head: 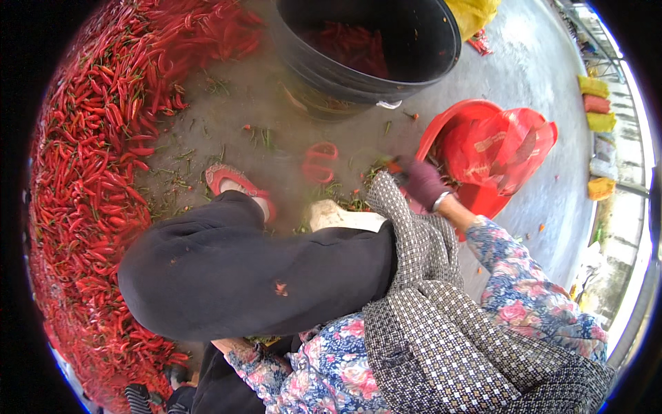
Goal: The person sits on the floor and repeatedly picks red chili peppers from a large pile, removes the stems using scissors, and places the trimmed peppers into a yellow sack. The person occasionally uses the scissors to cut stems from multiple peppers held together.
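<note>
My right hand (421, 181), in a purple glove with a metal bangle at the wrist, is blurred beside a red plastic basin (478, 204). A small orange-red thing shows at its fingertips; whether it is gripped is unclear. A red plastic bag (491, 147) lies in the basin. My left forearm (230, 345) passes behind my dark-trousered leg, which hides my left hand. A large heap of red chili peppers (103, 171) fills the left side. More chilies (351, 44) lie inside a big black tub (331, 67) ahead.
Green stems (264, 137) and pepper scraps litter the concrete floor around my red shoe (238, 181). Another red shoe or sandal-like thing (319, 163) is blurred. A yellow sack (473, 15) stands behind the tub. Coloured sacks (597, 105) line the right wall. Part of another person (178, 375) shows bottom left.
</note>
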`<state>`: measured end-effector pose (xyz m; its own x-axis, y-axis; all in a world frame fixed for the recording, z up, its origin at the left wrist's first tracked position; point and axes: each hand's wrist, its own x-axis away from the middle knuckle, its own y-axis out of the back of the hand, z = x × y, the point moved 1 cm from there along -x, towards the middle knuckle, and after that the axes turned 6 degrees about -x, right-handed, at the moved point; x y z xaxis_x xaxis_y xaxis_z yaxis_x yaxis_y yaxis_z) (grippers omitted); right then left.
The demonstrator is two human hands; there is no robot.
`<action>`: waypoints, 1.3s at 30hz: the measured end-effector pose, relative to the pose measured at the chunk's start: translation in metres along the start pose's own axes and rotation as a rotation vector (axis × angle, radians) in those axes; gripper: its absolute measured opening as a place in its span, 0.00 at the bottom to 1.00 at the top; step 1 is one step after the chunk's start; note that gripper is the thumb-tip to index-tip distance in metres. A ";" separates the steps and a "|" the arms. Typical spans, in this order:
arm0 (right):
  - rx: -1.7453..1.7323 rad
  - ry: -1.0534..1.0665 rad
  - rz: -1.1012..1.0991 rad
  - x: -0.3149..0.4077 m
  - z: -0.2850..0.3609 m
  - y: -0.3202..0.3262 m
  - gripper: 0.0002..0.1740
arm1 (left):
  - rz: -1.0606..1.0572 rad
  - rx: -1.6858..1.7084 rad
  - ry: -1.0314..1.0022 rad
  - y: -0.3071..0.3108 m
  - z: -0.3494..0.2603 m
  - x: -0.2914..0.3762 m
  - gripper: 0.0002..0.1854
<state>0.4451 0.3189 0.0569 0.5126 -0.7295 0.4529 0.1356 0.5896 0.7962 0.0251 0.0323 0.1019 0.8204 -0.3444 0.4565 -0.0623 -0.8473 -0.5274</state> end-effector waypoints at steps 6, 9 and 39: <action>0.563 -0.195 -0.460 -0.002 -0.064 0.026 0.13 | 0.000 -0.141 -0.081 -0.002 -0.004 0.018 0.12; 0.234 0.253 -0.285 -0.031 -0.031 -0.007 0.15 | 0.022 -0.213 -0.136 -0.011 -0.002 0.020 0.11; -0.365 0.166 0.518 -0.081 0.029 -0.067 0.16 | -0.058 0.548 -0.250 -0.024 -0.040 0.024 0.16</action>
<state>0.3701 0.3287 -0.0221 0.7088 -0.2732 0.6503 0.1002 0.9516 0.2906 0.0235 0.0282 0.1541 0.9265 -0.1421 0.3484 0.2341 -0.5073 -0.8294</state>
